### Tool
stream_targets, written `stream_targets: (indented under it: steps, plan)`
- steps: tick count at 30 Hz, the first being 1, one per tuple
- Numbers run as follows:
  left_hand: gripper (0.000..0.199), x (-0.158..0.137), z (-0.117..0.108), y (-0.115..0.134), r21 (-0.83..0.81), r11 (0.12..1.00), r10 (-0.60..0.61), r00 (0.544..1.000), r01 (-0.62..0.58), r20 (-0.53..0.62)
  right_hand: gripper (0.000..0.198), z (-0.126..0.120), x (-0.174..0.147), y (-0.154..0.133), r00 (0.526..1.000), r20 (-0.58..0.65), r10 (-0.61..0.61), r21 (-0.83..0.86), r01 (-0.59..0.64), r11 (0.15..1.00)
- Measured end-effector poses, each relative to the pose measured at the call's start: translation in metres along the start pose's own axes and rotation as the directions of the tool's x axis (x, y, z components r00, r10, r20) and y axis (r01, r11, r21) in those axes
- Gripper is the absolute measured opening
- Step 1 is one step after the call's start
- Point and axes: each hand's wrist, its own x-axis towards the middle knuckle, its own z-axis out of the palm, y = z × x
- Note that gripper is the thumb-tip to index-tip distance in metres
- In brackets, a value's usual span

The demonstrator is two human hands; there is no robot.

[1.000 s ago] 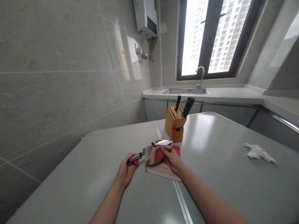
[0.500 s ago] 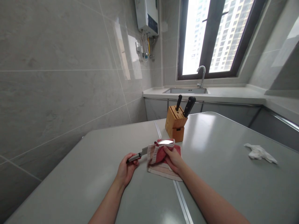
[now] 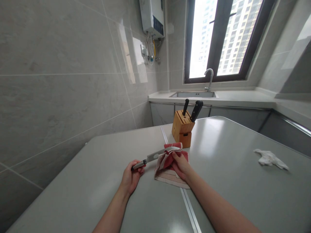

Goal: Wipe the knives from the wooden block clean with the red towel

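My left hand [image 3: 133, 176] is closed round the handle of a kitchen knife [image 3: 152, 157], whose blade points right and slightly away from me. A red and cream cloth [image 3: 173, 177] is gripped in my right hand [image 3: 181, 165], with its upper part folded about the blade's tip end. The blade shows bare near the handle and along part of its length. Some right-hand fingers are hidden by the cloth. Just behind the cloth stands a wooden knife block [image 3: 182, 128] with black-handled knives [image 3: 196, 111] in it.
The knife block stands on a grey table [image 3: 225, 181] crossed by a pale seam strip [image 3: 190, 210]. A crumpled white tissue [image 3: 270, 160] lies at the right. Beyond are a counter with a sink [image 3: 194, 94] and faucet [image 3: 210, 79]; a tiled wall [image 3: 68, 103] borders the left side.
The cloth's left part has drawn back to the right, baring more of the blade near the handle. Both hands stay almost where they were.
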Motion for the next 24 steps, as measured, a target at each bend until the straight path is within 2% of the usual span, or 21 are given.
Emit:
stream_targets:
  steps: [10, 24]
  plan:
    - [0.011, -0.0009, 0.0031, 0.0009, 0.008, 1.0, -0.008, 0.999, 0.008, -0.032, 0.024, 0.0042, 0.0018, -0.005, 0.996, -0.08, -0.048, 0.004, 0.048, 0.999]
    - [0.012, -0.0002, 0.0024, 0.0036, 0.001, 0.999, -0.034, 0.993, 0.034, -0.115, 0.028, 0.0023, 0.0004, -0.0054, 1.0, 0.008, -0.021, -0.007, 0.021, 1.0]
